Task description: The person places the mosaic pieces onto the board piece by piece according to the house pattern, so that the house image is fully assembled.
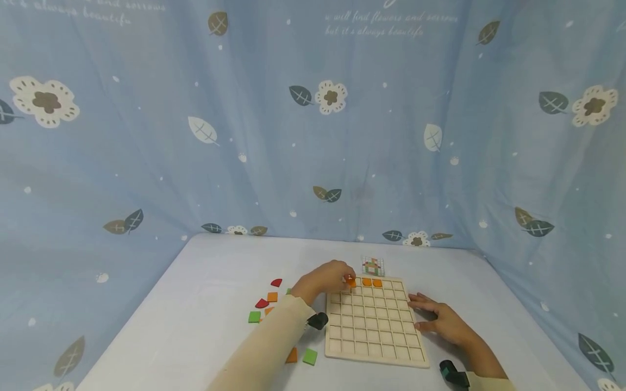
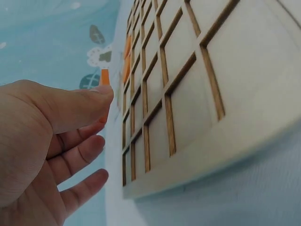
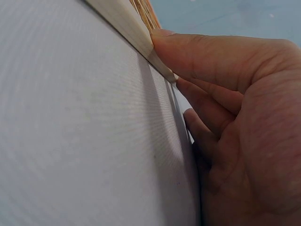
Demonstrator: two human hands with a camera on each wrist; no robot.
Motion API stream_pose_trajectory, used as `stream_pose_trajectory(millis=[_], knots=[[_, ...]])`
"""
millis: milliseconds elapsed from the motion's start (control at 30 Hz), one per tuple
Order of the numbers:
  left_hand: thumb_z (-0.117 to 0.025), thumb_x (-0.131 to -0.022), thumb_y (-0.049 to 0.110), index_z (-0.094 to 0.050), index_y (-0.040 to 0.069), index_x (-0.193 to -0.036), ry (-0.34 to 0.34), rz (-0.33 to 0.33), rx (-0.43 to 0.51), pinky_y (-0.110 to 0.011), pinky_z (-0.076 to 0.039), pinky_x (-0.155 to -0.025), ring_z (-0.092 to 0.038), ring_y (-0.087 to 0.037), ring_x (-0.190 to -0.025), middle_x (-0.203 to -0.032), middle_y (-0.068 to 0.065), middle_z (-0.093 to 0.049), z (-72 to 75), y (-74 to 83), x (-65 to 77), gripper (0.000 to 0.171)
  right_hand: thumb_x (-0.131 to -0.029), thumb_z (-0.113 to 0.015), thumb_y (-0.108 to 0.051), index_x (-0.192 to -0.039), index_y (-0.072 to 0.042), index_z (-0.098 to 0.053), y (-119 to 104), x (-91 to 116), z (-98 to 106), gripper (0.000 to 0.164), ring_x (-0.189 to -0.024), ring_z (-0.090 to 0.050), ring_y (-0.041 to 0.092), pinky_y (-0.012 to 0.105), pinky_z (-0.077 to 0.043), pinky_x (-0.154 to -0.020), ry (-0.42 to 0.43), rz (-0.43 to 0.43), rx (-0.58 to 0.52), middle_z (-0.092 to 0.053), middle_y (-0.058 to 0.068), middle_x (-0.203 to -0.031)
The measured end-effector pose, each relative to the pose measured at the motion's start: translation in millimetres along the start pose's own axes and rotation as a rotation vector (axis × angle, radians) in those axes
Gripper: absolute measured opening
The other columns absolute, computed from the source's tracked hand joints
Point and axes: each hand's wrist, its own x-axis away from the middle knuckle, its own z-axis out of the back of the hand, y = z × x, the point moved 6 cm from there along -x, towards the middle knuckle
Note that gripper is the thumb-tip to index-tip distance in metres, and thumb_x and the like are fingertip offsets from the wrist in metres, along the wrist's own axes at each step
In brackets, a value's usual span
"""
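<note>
The left hand (image 1: 333,275) pinches a small orange tile (image 2: 105,76) between thumb and forefinger, over the far left corner of the pale wooden grid board (image 1: 374,360). Its other fingers are spread behind the thumb in the left wrist view. Two orange pieces with rounded edges (image 1: 377,283) lie in the board's far row, just right of this hand. At the board's right edge, the right hand (image 1: 446,321) rests with fingers extended. In the right wrist view its thumb (image 3: 202,56) touches the wooden rim, while some fingers are partly hidden behind.
Loose tiles lie left of the board, among them a green square (image 1: 310,357), an orange square (image 1: 272,297) and a red quarter-circle (image 1: 276,282); the left sleeve hides part of this group. A small pattern card (image 1: 373,265) lies beyond the board. A blue patterned curtain (image 1: 264,163) surrounds the white table (image 1: 195,304).
</note>
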Motion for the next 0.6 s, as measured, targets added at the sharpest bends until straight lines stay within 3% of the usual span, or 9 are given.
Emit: stream_pose_trajectory(millis=[400,600], knots=[[-0.071,-0.091,0.02,-0.07,0.02,-0.116,-0.01,-0.032,-0.008,-0.023,-0.046,-0.085,-0.058,-0.006,-0.097,-0.105,0.009,-0.064,-7.4,12.6,-7.6,0.025,-0.073,-0.081,-0.028,-0.127,-0.003,-0.064,1,-2,1,0.062,-0.14,-0.02,0.045,0.067,-0.014,-0.106,0.007,-0.005,-0.001,-0.042,0.018,-0.147],[-0.072,-0.09,0.022,-0.071,0.021,-0.114,-0.013,-0.016,-0.016,-0.024,-0.046,-0.086,-0.058,-0.007,-0.097,-0.104,0.009,-0.064,-11.7,16.5,-12.0,0.025,-0.072,-0.082,-0.028,-0.126,-0.003,-0.064,1,-1,0,0.063,-0.14,-0.02,0.046,0.067,-0.014,-0.105,0.012,-0.018,0.018,-0.043,0.018,-0.146]])
